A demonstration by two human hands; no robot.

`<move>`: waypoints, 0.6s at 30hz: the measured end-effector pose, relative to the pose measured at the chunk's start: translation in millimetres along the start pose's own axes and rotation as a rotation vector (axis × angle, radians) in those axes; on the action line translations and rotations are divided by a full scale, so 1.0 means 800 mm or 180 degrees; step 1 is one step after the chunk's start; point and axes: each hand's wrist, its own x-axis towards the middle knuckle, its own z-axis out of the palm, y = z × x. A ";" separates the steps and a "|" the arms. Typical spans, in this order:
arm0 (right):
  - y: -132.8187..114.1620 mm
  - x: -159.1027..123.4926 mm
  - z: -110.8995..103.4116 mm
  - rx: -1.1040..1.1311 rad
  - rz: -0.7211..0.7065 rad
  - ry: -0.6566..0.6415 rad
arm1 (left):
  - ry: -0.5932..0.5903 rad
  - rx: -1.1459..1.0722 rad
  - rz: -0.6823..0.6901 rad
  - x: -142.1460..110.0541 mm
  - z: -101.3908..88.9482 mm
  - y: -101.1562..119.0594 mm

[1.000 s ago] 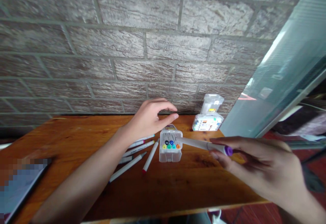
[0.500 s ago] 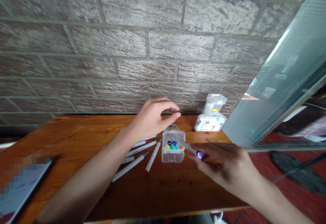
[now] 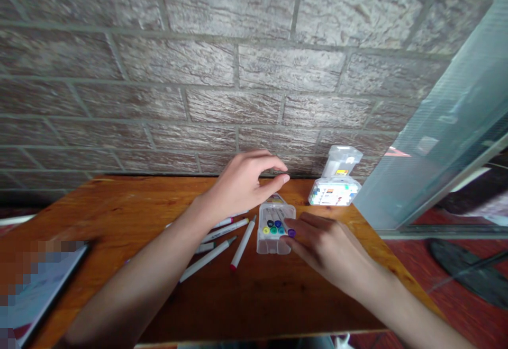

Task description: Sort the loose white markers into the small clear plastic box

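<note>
My right hand (image 3: 323,235) pinches a marker with a purple end (image 3: 291,233) at the right side of a clear plastic case (image 3: 273,248). Most of that marker is hidden by my fingers and the case. Inside the case lie several markers with coloured round ends, among them a yellow-ended marker (image 3: 265,230) and a black-ended marker (image 3: 270,223). Above and behind the case hovers my left hand (image 3: 248,177), thumb and index finger apart, holding nothing. Beneath my left forearm, loose white markers are strewn, including a red-ended marker (image 3: 243,245).
A second clear case (image 3: 335,191), full of markers with its lid up, stands at the back right. A flat screen-like device (image 3: 51,291) lies at the left, partly pixelated. The wooden table (image 3: 254,306) meets a brick wall (image 3: 206,105); a glass panel rises at the right.
My right hand has moved the purple-ended marker from beside the case to its right side, where the orange end showed before. My left hand has barely moved; the view shifted slightly.
</note>
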 end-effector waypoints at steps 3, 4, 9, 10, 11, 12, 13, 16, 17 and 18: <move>0.003 0.004 0.004 -0.0115 0.0086 -0.0084 | -0.0020 0.0033 -0.0008 0.000 0.001 -0.001; 0.004 0.005 0.006 -0.0144 0.0117 -0.0107 | -0.0032 0.0043 -0.0016 0.000 0.001 -0.001; 0.010 0.012 0.010 -0.0130 0.0220 -0.0281 | -0.0032 0.0071 -0.0009 -0.001 0.002 -0.001; 0.011 0.014 0.010 -0.0114 0.0235 -0.0305 | -0.0021 0.0068 -0.0002 -0.001 0.002 -0.001; 0.012 0.015 0.011 -0.0095 0.0248 -0.0329 | -0.0011 0.0066 0.0004 -0.001 0.003 -0.002; 0.013 0.016 0.011 -0.0077 0.0263 -0.0351 | -0.0002 0.0065 0.0008 -0.001 0.003 -0.002; 0.013 0.017 0.011 -0.0063 0.0279 -0.0377 | 0.0001 0.0064 0.0011 -0.001 0.003 -0.002; 0.014 0.020 0.009 -0.0038 0.0353 -0.0508 | -0.0013 0.0043 0.0017 -0.001 0.004 -0.002; 0.014 0.021 0.008 -0.0036 0.0394 -0.0564 | -0.0018 0.0035 0.0018 -0.001 0.004 -0.002; 0.014 0.022 0.007 -0.0028 0.0436 -0.0622 | -0.0019 0.0030 0.0018 -0.001 0.004 -0.002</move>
